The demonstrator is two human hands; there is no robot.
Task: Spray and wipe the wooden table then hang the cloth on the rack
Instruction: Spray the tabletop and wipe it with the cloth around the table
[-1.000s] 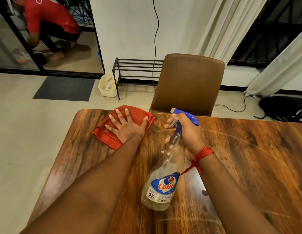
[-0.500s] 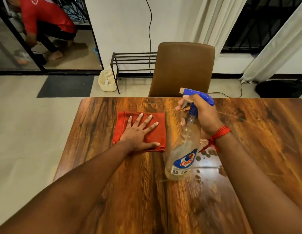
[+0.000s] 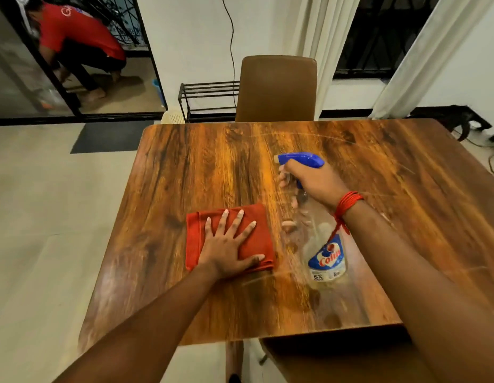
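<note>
A folded red cloth [image 3: 255, 246] lies flat on the wooden table [image 3: 185, 172], left of centre and towards the near edge. My left hand [image 3: 226, 244] presses on it with fingers spread. My right hand [image 3: 312, 179] grips the neck of a clear spray bottle [image 3: 326, 258] with a blue trigger head, held tilted above the table with the nozzle pointing left. Wet streaks and droplets shine on the wood around the bottle. A black metal rack [image 3: 207, 98] stands against the far wall behind the table.
A brown chair [image 3: 276, 87] faces the table's far side, and another chair's seat [image 3: 337, 355] shows under the near edge. A person in a red shirt [image 3: 80, 37] crouches beyond the doorway at far left. A dark mat [image 3: 110, 135] and cables lie on the floor.
My left hand has slid the cloth from the table's far edge back towards me. The spray bottle has moved nearer with it, and the view has pulled back to show the whole tabletop.
</note>
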